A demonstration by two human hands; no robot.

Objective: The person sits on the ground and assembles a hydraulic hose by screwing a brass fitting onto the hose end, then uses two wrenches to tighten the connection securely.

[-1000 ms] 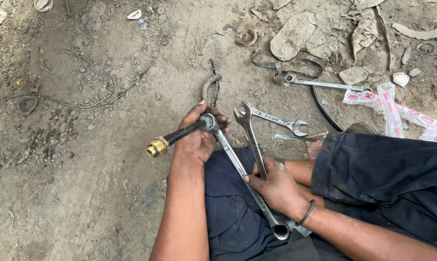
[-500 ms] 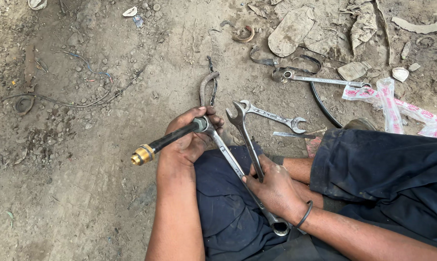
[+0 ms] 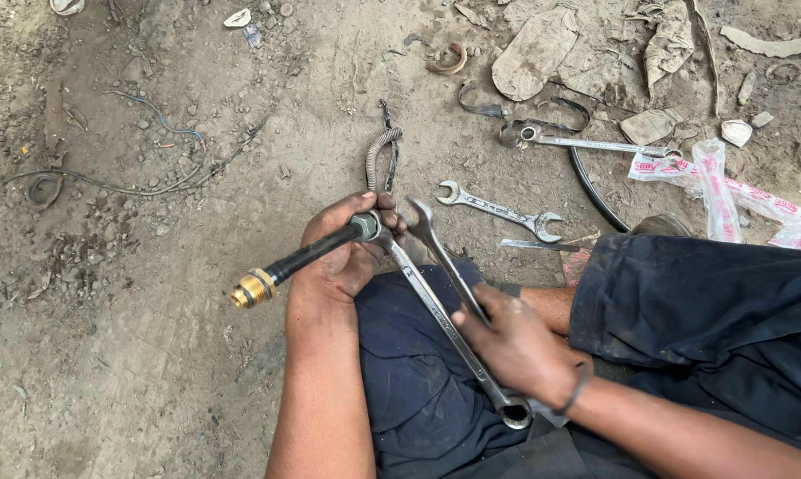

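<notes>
While my left hand (image 3: 343, 253) grips one black hose (image 3: 307, 257), my right hand (image 3: 511, 341) holds two spanners (image 3: 445, 310) just right of it; two more spanners (image 3: 500, 211) lie far.

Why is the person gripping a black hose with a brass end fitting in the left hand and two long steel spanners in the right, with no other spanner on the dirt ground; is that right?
Nearly: the head view shows another steel double-ended spanner lying on the dirt ground beyond the hands. The left hand does grip the black hose with brass end fitting, the right hand two long steel spanners.
</notes>
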